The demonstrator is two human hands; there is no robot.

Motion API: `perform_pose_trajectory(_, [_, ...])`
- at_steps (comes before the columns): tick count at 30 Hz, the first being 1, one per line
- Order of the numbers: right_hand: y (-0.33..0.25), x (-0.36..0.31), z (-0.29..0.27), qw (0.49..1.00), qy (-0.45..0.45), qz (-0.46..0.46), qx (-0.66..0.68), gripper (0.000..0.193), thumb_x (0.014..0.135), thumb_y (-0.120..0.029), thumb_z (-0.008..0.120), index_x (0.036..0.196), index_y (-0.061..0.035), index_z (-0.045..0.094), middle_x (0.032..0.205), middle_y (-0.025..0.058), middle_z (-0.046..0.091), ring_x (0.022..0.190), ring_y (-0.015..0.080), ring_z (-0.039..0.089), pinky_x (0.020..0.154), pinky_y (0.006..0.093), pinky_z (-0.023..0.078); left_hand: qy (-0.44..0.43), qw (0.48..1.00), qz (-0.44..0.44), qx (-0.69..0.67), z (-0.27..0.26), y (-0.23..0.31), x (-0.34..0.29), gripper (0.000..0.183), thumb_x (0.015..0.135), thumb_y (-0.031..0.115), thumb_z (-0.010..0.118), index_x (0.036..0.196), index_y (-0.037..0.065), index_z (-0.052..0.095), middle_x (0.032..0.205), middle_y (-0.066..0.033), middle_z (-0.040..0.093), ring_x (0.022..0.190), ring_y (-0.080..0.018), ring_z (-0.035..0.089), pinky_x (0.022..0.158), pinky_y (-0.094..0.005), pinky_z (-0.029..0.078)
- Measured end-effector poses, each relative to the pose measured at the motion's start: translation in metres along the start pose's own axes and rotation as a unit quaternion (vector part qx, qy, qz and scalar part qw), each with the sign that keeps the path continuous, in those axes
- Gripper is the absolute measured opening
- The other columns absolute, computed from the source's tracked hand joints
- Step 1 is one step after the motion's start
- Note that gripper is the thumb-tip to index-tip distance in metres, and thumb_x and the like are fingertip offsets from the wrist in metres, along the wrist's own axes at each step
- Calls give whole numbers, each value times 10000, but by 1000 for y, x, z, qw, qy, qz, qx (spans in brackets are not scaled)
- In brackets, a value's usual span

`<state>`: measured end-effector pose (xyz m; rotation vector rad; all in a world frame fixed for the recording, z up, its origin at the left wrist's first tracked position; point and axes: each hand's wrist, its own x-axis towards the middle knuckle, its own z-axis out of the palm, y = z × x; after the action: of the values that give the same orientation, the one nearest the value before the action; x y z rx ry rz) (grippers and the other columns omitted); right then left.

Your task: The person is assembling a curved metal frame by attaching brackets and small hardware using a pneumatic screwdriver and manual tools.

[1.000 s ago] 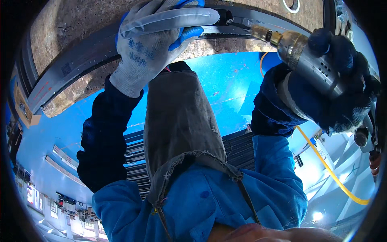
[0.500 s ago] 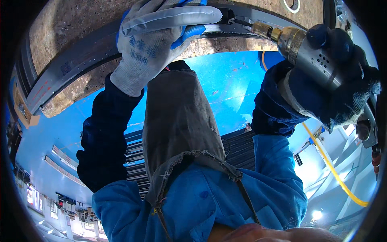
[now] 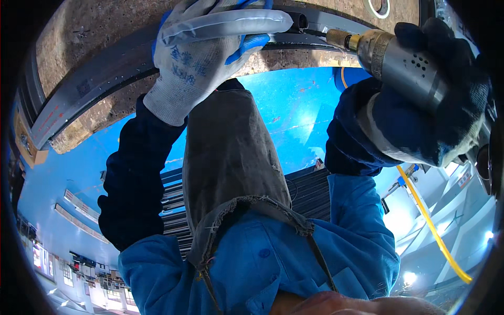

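Note:
My left hand (image 3: 191,60) wears a white knit glove with blue coating and is closed over a long dark grey metal profile (image 3: 118,68). A smooth pale grey, finger-like wrapped part of that hand points right along the profile; its other fingertips are hidden. Just past it, a small dark opening (image 3: 302,22) shows in the profile. In a dark glove, my right hand (image 3: 446,100) is wrapped round a silver drill (image 3: 412,68) with a brass-coloured knurled chuck. Its thin dark bit (image 3: 315,33) points left at the profile beside that opening; whether it touches I cannot tell.
The profile lies along the near edge of a worn, speckled wooden bench (image 3: 68,47). A white ring (image 3: 379,7) lies at the back. A yellow hose (image 3: 436,231) hangs at the right. Below are a blue floor (image 3: 294,105) and a stack of dark bars (image 3: 310,202).
The drill and my right hand have shifted slightly left and up, bringing the chuck a little closer to the opening. My left hand stays nearly still on the profile.

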<state>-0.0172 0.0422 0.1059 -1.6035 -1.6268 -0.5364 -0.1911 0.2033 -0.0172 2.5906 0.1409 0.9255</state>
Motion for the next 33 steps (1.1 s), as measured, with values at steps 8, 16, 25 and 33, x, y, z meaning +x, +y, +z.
perform_pose_trajectory(8, [-11,-2,11,992,82,59,77,391,946,-246,392,1044,69,601,869,270,632,672,279,668,554,334,572,-129,982,-45,-130,14,-19,-51,520,777,249,717,1238,112,518,1143,-105,601,1032,-213,614,880,-357,524])
perform_pose_trajectory(16, [-39,20,37,990,8,79,115,327,939,-159,480,1209,11,551,1309,124,427,751,241,588,561,365,478,-119,980,-38,-157,3,-11,-27,484,773,164,716,1215,97,530,1129,-112,604,1019,-214,620,865,-358,536])
perform_pose_trajectory(25, [-21,18,27,990,-30,2,140,383,927,-220,525,1250,-14,525,1367,157,376,796,249,596,576,367,505,-126,978,-54,-156,6,-12,-38,472,757,208,728,1186,95,568,1137,-111,606,1016,-227,615,894,-372,511])
perform_pose_trajectory(33, [-24,9,12,979,0,116,168,371,931,-180,512,1255,0,509,1315,222,430,870,264,613,622,361,538,-137,988,-33,-55,-27,15,20,442,721,218,708,1141,323,618,1174,6,602,1102,-243,549,934,-427,414])
